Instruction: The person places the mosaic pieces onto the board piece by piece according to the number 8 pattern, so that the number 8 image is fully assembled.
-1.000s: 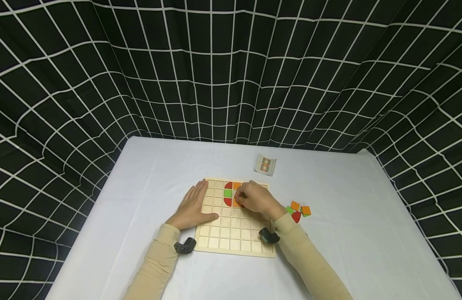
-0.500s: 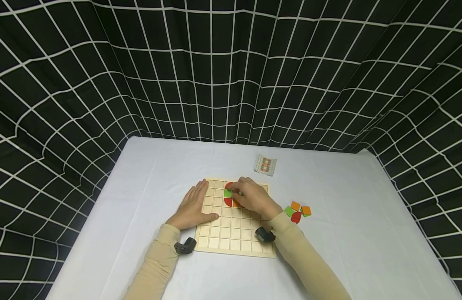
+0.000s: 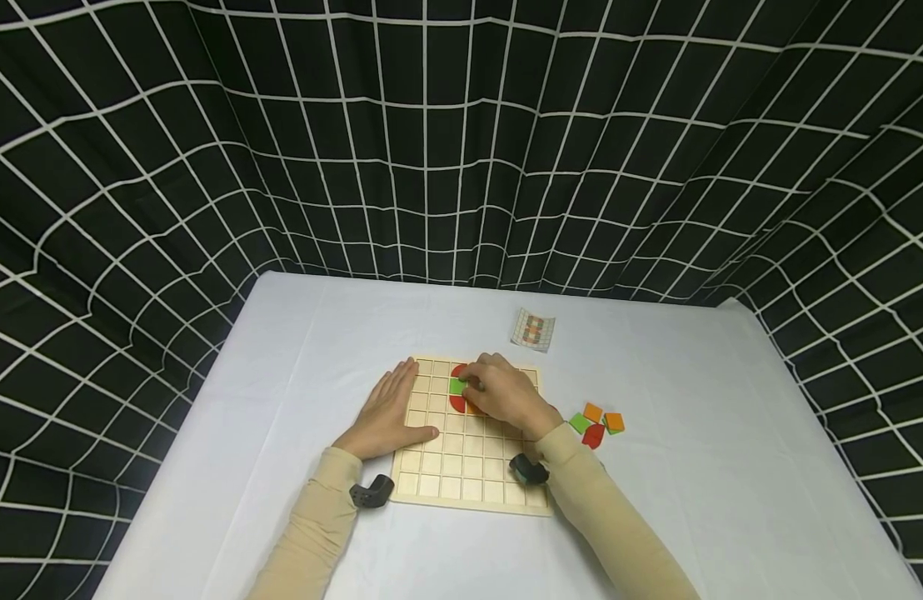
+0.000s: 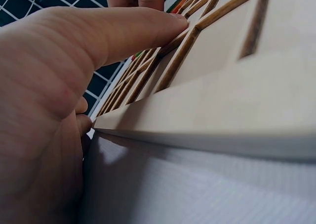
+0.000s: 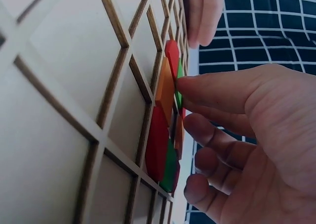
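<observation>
The left hand (image 3: 386, 421) is open, fingers straight along the left edge of the wooden board (image 3: 461, 487), thumb resting over it. The right hand (image 3: 504, 393) leans down with bent fingers, tips by the green tile (image 3: 457, 387) on the board (I can't tell if they pinch anything). Loose tiles (image 3: 594, 435) lie just past the board's right edge.

Bright, even light on the white tabletop (image 3: 701, 500), dimmer wrist views, soft shadow beside the board (image 4: 222, 105)
</observation>
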### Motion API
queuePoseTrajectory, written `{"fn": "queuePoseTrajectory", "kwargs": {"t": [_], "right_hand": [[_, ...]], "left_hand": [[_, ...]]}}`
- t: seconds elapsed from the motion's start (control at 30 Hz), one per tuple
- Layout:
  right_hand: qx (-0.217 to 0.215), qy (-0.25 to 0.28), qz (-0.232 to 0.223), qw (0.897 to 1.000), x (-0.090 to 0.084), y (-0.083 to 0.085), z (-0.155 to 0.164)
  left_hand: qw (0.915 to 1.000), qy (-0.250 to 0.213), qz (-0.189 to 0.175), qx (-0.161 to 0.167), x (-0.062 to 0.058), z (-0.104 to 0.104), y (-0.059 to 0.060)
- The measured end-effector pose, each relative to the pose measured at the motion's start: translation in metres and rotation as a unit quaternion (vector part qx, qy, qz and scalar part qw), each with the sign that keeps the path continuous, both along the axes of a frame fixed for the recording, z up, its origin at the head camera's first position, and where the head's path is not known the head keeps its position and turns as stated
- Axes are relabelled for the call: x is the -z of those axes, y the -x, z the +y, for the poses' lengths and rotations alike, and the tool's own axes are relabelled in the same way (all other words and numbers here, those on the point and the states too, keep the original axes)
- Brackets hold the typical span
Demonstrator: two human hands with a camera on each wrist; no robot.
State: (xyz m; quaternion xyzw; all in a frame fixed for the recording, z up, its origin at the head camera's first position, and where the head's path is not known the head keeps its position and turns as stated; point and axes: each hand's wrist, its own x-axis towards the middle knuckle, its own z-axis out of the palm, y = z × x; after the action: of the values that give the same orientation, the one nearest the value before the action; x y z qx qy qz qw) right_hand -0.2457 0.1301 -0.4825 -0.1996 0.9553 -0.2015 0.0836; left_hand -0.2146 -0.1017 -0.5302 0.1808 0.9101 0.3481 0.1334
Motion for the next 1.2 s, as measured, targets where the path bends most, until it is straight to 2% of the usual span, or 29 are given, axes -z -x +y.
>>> {"fn": "queuePoseTrajectory", "kwargs": {"t": [0.23, 0.4, 0.67, 0.83, 1.03, 1.2], "right_hand": [[0.017, 0.008, -0.005, 1.000, -0.008, -0.002, 0.005], [0.011, 0.030, -0.008, 0.999, -0.018, -0.005, 0.013], [0.009, 0.125, -0.017, 0.992, -0.039, -0.014, 0.034], [0.019, 0.162, -0.007, 0.987, -0.048, -0.023, 0.052], [0.044, 0.155, 0.008, 0.987, -0.053, -0.031, 0.072], [0.065, 0.151, 0.000, 0.986, -0.055, -0.035, 0.087]], "left_hand": [[1.0000, -0.002, -0.008, -0.003, -0.002, 0.000, -0.001], [1.0000, 0.000, -0.008, -0.004, -0.002, 0.000, -0.002], [1.0000, -0.001, 0.000, -0.005, 0.002, 0.000, -0.001], [1.0000, 0.000, 0.004, -0.003, 0.004, 0.000, -0.001], [1.0000, -0.005, 0.005, -0.003, 0.003, 0.001, 0.000], [1.0000, -0.002, 0.003, -0.001, 0.002, 0.001, 0.000]]}}
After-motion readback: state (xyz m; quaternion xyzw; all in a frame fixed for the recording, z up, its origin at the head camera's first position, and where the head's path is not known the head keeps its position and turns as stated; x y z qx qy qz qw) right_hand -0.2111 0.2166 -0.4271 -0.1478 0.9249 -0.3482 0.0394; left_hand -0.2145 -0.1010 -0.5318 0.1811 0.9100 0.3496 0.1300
